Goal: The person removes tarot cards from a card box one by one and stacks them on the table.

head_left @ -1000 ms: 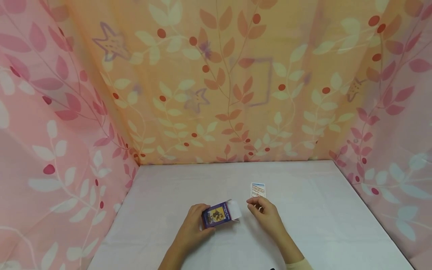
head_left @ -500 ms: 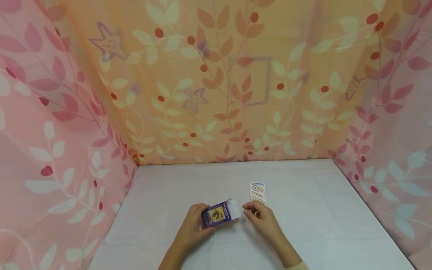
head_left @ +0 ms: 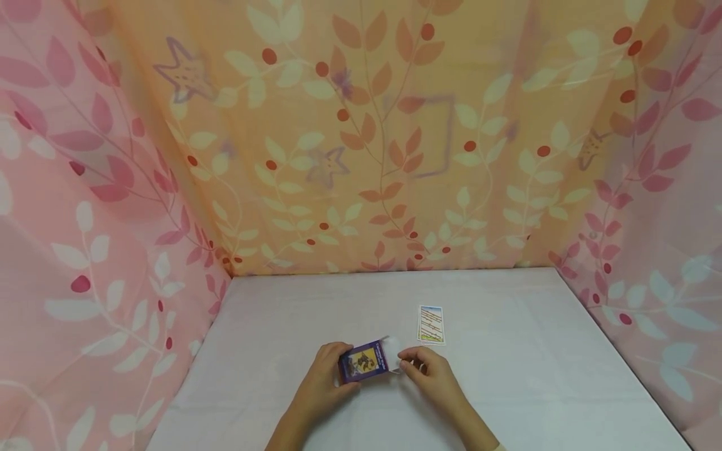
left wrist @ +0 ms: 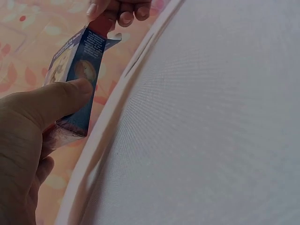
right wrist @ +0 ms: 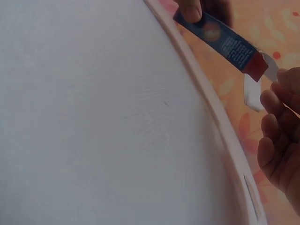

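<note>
My left hand grips a small purple-blue tarot card box by its closed end, with the thumb along the narrow side. The printed front, with a yellow picture, faces up in the head view. At the box's right end the white flap stands open, with a smaller side flap hanging out in the right wrist view. My right hand has its thumb and index finger together at the edge of the white flap, seemingly pinching it. Its other fingers are curled. The inside of the box is hidden.
A tarot card with slanting wands lies face up on the white tabletop, just beyond my right hand. Another card edge seems to show under it. Floral cloth hangs behind and at both sides of the table.
My right hand has moved left and toward me, from over the tarot card to the box's open flap. The card is now fully uncovered. My left hand and the box have hardly moved.
</note>
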A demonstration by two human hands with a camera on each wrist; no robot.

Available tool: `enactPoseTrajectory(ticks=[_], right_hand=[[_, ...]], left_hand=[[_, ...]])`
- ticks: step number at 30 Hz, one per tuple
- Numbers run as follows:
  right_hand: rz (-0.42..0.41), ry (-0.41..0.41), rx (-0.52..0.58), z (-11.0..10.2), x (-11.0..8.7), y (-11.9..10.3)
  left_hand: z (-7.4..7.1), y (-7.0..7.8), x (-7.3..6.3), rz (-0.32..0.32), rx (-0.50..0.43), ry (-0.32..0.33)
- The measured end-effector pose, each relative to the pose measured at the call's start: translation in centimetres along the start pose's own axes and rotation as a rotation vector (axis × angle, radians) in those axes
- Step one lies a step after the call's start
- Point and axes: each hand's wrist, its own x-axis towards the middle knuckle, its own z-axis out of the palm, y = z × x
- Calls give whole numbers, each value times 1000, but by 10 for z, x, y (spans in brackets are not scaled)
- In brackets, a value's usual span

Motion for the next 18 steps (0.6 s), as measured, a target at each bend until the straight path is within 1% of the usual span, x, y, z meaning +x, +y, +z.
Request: enactPoseTrajectory(ticks=[5, 11, 18], right_hand=[[16, -37, -11, 5, -2, 2], [28, -53, -16, 6, -4, 3], [31, -62, 7, 7, -2, 3]], left_hand=[[0, 1, -1, 4, 1, -5], [1, 1, -2, 4, 3, -18], [1, 2, 0, 13, -6, -10]])
